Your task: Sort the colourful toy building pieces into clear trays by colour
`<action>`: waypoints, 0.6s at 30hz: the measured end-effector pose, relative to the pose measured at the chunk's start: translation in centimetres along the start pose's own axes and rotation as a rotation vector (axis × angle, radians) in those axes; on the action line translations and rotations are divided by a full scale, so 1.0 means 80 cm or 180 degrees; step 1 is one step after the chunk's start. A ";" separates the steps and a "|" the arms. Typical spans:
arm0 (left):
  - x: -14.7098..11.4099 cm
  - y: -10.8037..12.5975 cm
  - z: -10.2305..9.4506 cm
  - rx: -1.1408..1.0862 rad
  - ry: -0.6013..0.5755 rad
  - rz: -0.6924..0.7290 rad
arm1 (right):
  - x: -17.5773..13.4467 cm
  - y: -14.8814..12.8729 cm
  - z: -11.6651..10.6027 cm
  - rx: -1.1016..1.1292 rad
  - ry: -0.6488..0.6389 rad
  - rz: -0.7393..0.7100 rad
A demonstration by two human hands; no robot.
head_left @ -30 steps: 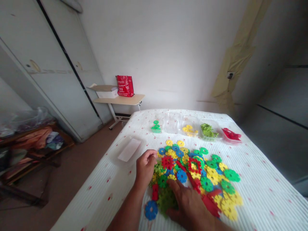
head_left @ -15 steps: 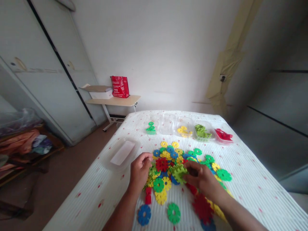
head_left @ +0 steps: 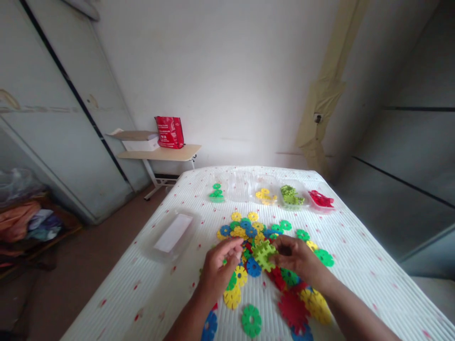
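Bedroom: bed (head_left: 355, 246), wardrobe (head_left: 53, 118)

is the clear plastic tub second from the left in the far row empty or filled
Empty: the clear plastic tub shows only tablecloth through it, while the neighbouring yellow-piece tub holds pieces.

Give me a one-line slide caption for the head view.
Right hand holds a lime-green piece over a pile of plastic discs; left hand alongside.

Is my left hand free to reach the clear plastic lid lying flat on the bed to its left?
Probably yes. The left hand seems to hold nothing, and only bare white bedcover lies between it and the clear plastic lid.
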State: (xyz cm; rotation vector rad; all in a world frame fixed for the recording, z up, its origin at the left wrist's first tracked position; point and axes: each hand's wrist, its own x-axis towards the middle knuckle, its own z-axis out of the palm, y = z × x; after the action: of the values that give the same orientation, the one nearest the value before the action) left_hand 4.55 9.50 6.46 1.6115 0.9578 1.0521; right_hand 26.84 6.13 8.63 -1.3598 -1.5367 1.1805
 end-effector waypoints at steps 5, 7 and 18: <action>-0.005 0.001 0.025 -0.0397 -0.0451 -0.0556 | -0.004 -0.007 0.017 -0.0101 -0.0131 0.0033; -0.004 0.000 0.027 -0.0457 -0.0457 -0.0646 | -0.006 -0.010 0.023 -0.0261 -0.0010 -0.0021; -0.001 -0.003 0.024 -0.0758 -0.0487 -0.0836 | -0.013 -0.016 0.044 -0.1703 0.0593 -0.0708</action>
State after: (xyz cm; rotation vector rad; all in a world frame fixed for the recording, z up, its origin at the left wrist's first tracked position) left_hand 6.30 8.88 5.87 1.3103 0.8780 0.8162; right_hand 23.33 4.55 8.85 -1.5292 -1.8837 0.5036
